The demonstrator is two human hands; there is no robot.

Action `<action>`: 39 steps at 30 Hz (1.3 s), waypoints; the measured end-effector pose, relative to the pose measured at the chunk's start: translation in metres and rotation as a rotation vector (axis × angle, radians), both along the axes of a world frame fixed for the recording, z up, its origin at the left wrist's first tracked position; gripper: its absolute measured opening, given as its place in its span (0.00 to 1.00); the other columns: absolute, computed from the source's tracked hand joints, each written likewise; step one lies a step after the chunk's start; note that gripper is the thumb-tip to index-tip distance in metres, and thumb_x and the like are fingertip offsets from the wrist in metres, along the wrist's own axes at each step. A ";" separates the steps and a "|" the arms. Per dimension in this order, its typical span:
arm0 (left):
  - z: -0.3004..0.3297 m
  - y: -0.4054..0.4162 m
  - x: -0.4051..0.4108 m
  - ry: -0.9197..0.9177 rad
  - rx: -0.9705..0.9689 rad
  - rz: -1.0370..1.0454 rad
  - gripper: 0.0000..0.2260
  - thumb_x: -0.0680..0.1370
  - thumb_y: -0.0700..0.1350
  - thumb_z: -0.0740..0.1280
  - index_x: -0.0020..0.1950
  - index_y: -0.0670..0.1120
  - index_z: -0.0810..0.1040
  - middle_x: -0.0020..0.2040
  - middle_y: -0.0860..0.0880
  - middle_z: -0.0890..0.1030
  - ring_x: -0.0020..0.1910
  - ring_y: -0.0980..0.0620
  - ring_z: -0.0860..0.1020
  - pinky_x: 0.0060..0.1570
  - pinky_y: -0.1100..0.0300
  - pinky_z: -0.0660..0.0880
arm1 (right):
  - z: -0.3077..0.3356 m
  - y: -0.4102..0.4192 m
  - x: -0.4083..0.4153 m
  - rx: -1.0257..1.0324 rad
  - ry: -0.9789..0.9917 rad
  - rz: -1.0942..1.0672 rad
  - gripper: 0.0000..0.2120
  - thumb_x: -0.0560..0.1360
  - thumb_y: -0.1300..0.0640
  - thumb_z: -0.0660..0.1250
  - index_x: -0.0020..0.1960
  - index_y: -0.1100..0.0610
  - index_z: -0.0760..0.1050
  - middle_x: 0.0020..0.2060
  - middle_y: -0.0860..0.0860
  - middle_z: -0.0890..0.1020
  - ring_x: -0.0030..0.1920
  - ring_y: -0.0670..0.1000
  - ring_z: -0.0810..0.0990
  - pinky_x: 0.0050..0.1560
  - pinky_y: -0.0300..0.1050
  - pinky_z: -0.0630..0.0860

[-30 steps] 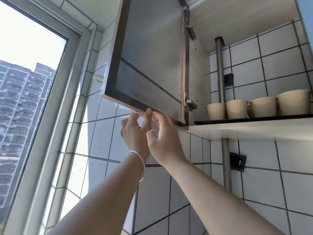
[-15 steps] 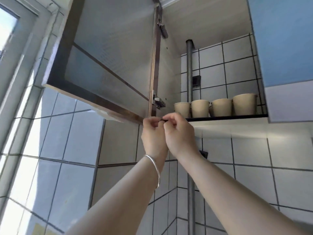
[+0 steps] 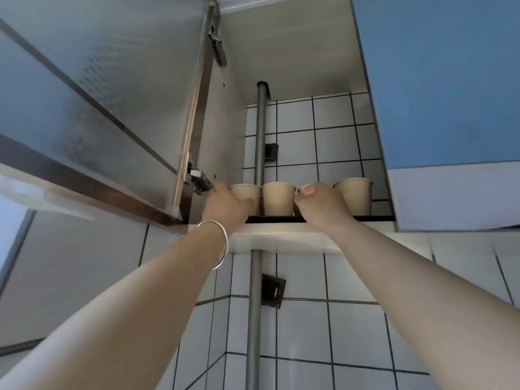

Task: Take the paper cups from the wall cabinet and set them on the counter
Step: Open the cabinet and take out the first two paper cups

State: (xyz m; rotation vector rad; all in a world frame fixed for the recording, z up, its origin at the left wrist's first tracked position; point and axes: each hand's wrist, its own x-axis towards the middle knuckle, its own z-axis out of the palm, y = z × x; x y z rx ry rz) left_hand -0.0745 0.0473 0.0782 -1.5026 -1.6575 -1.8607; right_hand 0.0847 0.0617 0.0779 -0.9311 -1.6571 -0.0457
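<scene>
Several beige paper cups stand in a row on a black tray [image 3: 374, 218] on the lowest shelf of the open wall cabinet. My left hand [image 3: 225, 205], with a silver bangle on the wrist, wraps around the leftmost cup [image 3: 245, 192]; its thumb lies across the cup's front. My right hand [image 3: 319, 205] covers the third cup [image 3: 301, 188], thumb at the rim, and hides most of it. The second cup [image 3: 278, 198] and the rightmost cup [image 3: 355, 195] stand untouched between and beside my hands.
The cabinet door [image 3: 112, 94] hangs open to the left, its lower hinge [image 3: 198, 178] just beside my left hand. A closed blue door [image 3: 450, 80] borders the opening on the right. A grey pipe [image 3: 260, 136] runs up the tiled wall behind the cups.
Both hands have left the lower edge of the door and risen into the cabinet onto the cups. The view has swung right and up to face the shelf.
</scene>
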 end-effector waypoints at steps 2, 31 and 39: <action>0.007 0.011 -0.004 0.013 -0.041 -0.011 0.28 0.72 0.50 0.68 0.67 0.40 0.65 0.63 0.40 0.74 0.59 0.42 0.74 0.46 0.57 0.68 | 0.008 0.008 -0.008 -0.046 -0.053 -0.052 0.15 0.74 0.58 0.58 0.29 0.56 0.62 0.29 0.51 0.68 0.41 0.56 0.70 0.27 0.39 0.57; 0.015 -0.083 0.006 -0.097 0.111 -0.391 0.24 0.71 0.51 0.71 0.64 0.49 0.70 0.57 0.47 0.80 0.54 0.47 0.79 0.52 0.47 0.80 | 0.020 -0.053 -0.014 -0.297 0.327 0.552 0.40 0.62 0.38 0.71 0.66 0.58 0.66 0.57 0.54 0.78 0.55 0.56 0.79 0.58 0.51 0.76; -0.097 -0.174 0.030 -0.398 -0.014 -0.482 0.21 0.71 0.50 0.70 0.61 0.45 0.74 0.54 0.45 0.81 0.52 0.47 0.80 0.44 0.56 0.78 | -0.094 -0.123 -0.016 -0.427 0.423 0.843 0.33 0.62 0.41 0.74 0.61 0.56 0.71 0.52 0.52 0.81 0.48 0.52 0.80 0.47 0.48 0.79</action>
